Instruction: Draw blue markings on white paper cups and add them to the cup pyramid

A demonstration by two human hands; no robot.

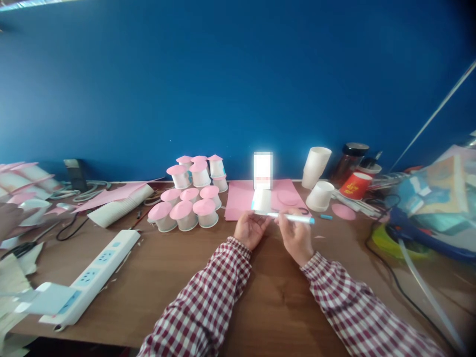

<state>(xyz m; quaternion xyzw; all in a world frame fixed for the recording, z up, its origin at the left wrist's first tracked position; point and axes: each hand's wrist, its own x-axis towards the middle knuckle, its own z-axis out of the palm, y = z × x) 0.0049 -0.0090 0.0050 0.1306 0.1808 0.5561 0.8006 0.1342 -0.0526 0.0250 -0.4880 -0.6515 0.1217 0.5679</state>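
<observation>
My left hand (pixel 251 229) grips a small white paper cup (pixel 261 202), held on its side above the wooden desk (pixel 178 277). My right hand (pixel 296 237) is closed round a white marker with a blue end (pixel 293 217), whose tip reaches the cup. Just behind the cup lies a pink paper sheet (pixel 240 199) with a round hole cut out of it. The marker's blue cap (pixel 326 216) lies on the desk to the right. Both arms wear red and white checked sleeves.
Several white cups with pink lids (pixel 193 198) stand stacked at the left centre. A sleeve of cups (pixel 119 207) and a white power strip (pixel 91 277) lie left. White cups (pixel 319 196), a red cup (pixel 355 186), a dark jar (pixel 349 159) and a glue gun (pixel 424 233) sit right.
</observation>
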